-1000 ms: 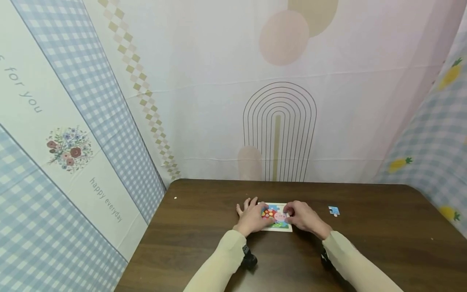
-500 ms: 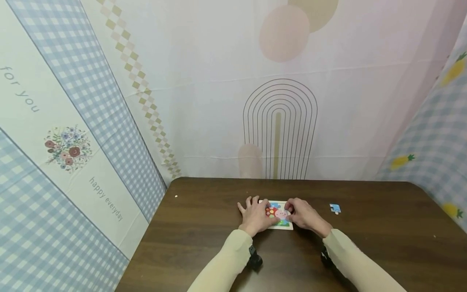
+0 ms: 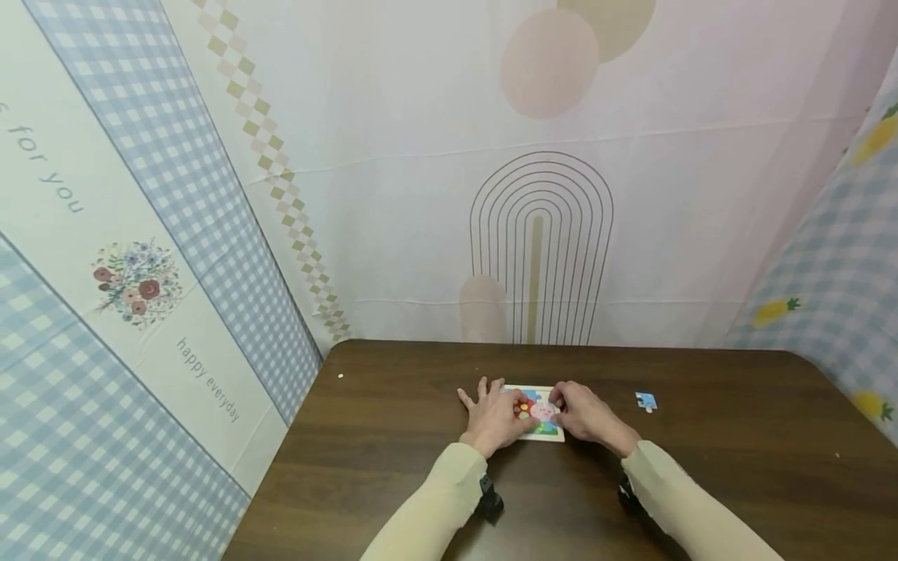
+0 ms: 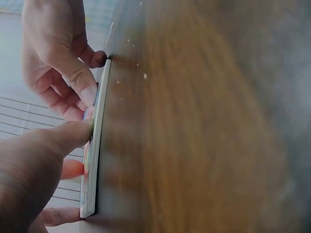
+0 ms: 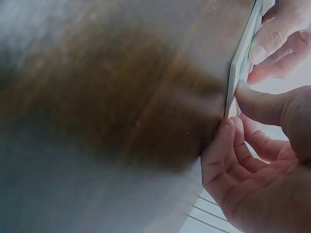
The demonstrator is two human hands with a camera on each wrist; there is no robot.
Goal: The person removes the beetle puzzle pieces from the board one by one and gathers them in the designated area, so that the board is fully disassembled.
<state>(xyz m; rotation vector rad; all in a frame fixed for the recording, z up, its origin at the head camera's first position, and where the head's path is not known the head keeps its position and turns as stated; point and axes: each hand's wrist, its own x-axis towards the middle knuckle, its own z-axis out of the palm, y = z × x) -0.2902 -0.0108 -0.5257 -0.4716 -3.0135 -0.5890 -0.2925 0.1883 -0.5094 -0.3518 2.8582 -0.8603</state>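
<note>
A small framed jigsaw puzzle [image 3: 542, 411] with a pink cartoon face and a red dotted shape lies flat on the table. My left hand [image 3: 491, 418] rests on its left part, thumb and index finger touching the picture, the other fingers spread. At the right edge, my right hand [image 3: 586, 414] grips the puzzle with bent thumb and fingers. The right wrist view shows the right thumb [image 5: 262, 102] on the pale frame [image 5: 235, 68], with fingertips at the corner. Whether a single piece is pinched there is hidden. A loose blue puzzle piece [image 3: 646, 401] lies to the right.
The dark wooden table [image 3: 393, 467] reaches back to a printed curtain [image 3: 414, 234]. A tiny white bit [image 3: 341, 376] lies at the back left. A black wrist camera [image 3: 490, 499] hangs by the left sleeve.
The left hand has shifted slightly right over the puzzle since a second ago, with a small shift of the head view. The right hand stays at the right edge.
</note>
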